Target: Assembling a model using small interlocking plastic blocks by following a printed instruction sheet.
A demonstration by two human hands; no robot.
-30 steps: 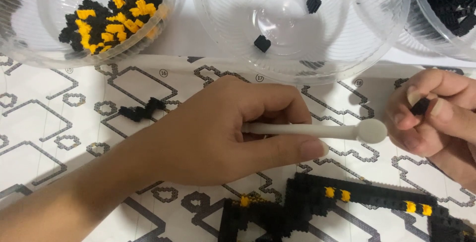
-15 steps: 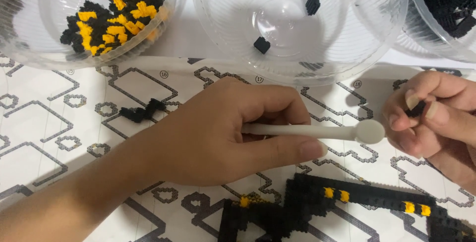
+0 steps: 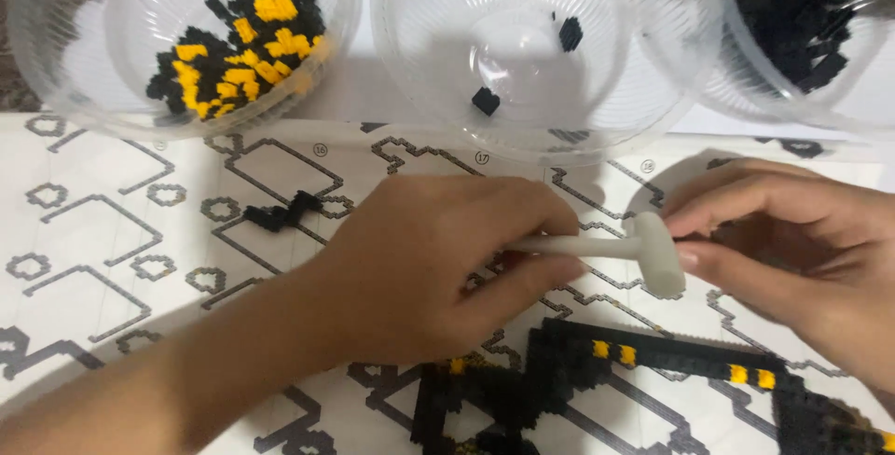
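Two bare hands meet over a printed sheet of outline shapes. The left hand (image 3: 438, 268) closes its grip around the handle of a small white mallet (image 3: 615, 250), thumb pressed along the underside and fingers curled over the top; the mallet lies level, its head pointing right. The right hand (image 3: 802, 250) sits just beside that head, its fingertips drawn together and touching the head's side; whether they pinch anything small cannot be told.

Below both hands lies a flat black brick build (image 3: 653, 362) with short yellow sections, stretching toward the lower right corner. Left of the left hand, a small black cluster of bricks (image 3: 284, 213) rests on the instruction sheet (image 3: 93, 231), which covers the table.

Along the far edge stand three clear plastic bowls. The left bowl (image 3: 75, 63) holds a heap of black and yellow pieces. The middle bowl (image 3: 429, 73) holds only two black pieces. The right bowl (image 3: 867, 63) holds black pieces.
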